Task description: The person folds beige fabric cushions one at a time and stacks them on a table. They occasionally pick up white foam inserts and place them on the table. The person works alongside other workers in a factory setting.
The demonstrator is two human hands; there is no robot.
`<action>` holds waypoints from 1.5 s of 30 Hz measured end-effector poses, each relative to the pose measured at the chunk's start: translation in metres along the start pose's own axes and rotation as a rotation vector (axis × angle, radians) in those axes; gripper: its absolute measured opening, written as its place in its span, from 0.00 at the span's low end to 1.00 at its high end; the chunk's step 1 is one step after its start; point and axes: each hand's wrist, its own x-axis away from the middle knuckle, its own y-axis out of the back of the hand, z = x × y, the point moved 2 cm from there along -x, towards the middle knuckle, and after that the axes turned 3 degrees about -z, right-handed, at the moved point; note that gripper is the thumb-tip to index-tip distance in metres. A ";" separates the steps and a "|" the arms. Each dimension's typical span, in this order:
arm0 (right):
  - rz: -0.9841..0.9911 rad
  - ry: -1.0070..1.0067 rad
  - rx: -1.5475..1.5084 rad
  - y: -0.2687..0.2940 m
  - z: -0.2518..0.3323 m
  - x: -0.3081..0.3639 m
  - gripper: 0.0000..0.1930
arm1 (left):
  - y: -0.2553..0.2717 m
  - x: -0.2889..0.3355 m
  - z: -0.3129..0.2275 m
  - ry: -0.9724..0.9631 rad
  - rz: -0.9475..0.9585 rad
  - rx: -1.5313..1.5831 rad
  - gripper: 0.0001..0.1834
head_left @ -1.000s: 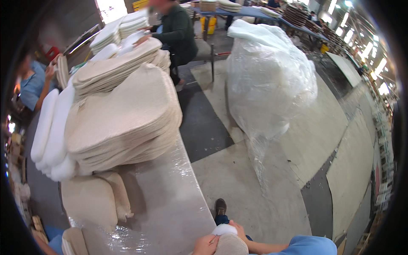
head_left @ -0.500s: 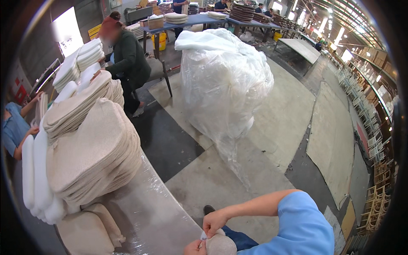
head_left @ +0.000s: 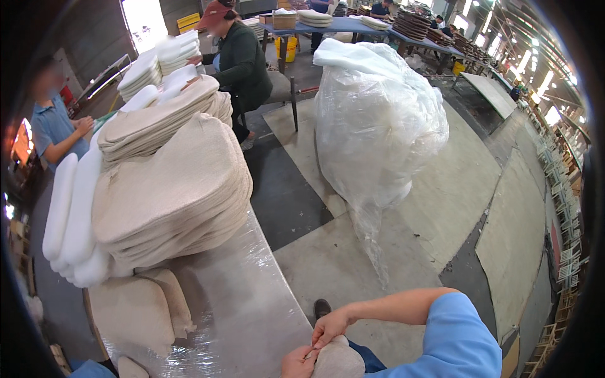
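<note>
At the lower edge, beside the table, a beige fabric cushion cover (head_left: 340, 360) is bunched up and rounded; its lower part is cut off by the frame. My left hand (head_left: 299, 361) pinches its edge from the left. My right hand (head_left: 332, 326) is closed on the same edge just above, the fingertips of both hands nearly meeting. Whether padding is inside cannot be seen. Left of my hands, flat beige cushion covers (head_left: 130, 313) lie on the plastic-wrapped table (head_left: 252, 309). A tall stack of beige covers (head_left: 173, 183) rises behind them, with white padding pieces (head_left: 82, 208) alongside.
A large clear plastic bag of white padding (head_left: 378, 126) stands on the floor ahead. Across the table's far end, a person in a dark green top (head_left: 246, 60) handles white pads; another person in blue (head_left: 57, 129) stands at left. A blue table (head_left: 340, 26) crosses the back.
The view has swung left, so everything sits further right in the picture. My hands stay together on the cover's edge. The person at left now stands with hands together, the held pieces gone from view.
</note>
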 end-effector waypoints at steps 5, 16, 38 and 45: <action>0.065 0.031 0.278 0.004 0.008 -0.014 0.13 | 0.013 0.011 -0.028 -0.044 0.055 0.093 0.12; 0.030 0.054 0.636 -0.007 0.031 -0.016 0.17 | 0.018 0.003 -0.009 0.120 0.287 0.057 0.19; -0.675 0.312 0.471 -0.028 -0.011 0.004 0.21 | -0.006 -0.019 0.032 -0.010 0.043 -0.143 0.12; -0.677 0.344 0.481 -0.015 -0.026 -0.007 0.19 | -0.012 -0.015 0.023 0.011 -0.010 -0.145 0.17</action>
